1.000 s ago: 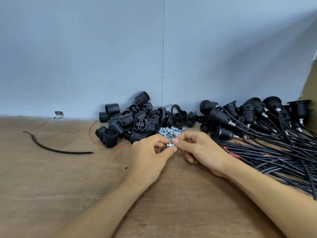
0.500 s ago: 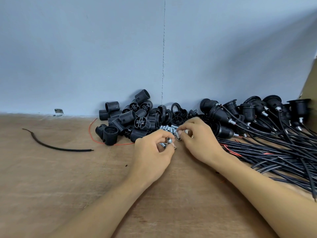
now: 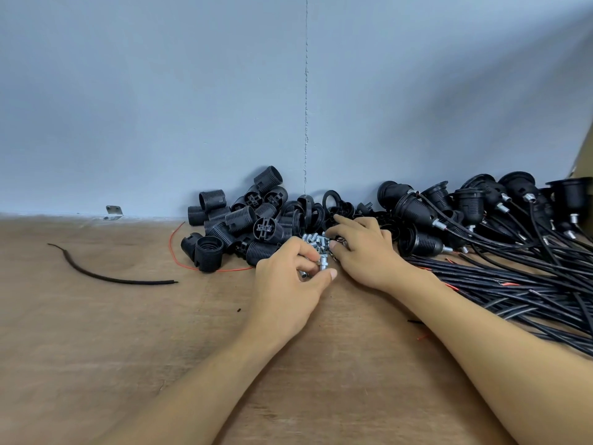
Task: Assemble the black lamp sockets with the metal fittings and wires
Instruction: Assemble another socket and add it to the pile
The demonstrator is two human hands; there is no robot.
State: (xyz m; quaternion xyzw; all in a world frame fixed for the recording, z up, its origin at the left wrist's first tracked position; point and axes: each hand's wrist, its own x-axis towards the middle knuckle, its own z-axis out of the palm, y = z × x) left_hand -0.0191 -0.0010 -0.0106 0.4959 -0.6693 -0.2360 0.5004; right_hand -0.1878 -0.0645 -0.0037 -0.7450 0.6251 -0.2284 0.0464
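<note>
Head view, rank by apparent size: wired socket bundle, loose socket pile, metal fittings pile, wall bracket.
1. wired socket bundle
2. loose socket pile
3. metal fittings pile and wall bracket look alike; the pile is partly hidden, so unranked.

one left hand (image 3: 288,284), one right hand (image 3: 365,253), one loose black cable piece (image 3: 109,273), one metal bracket (image 3: 114,211).

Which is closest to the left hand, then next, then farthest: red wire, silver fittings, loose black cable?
1. silver fittings, pinched in the left hand.
2. red wire, just left.
3. loose black cable, far left.
</note>
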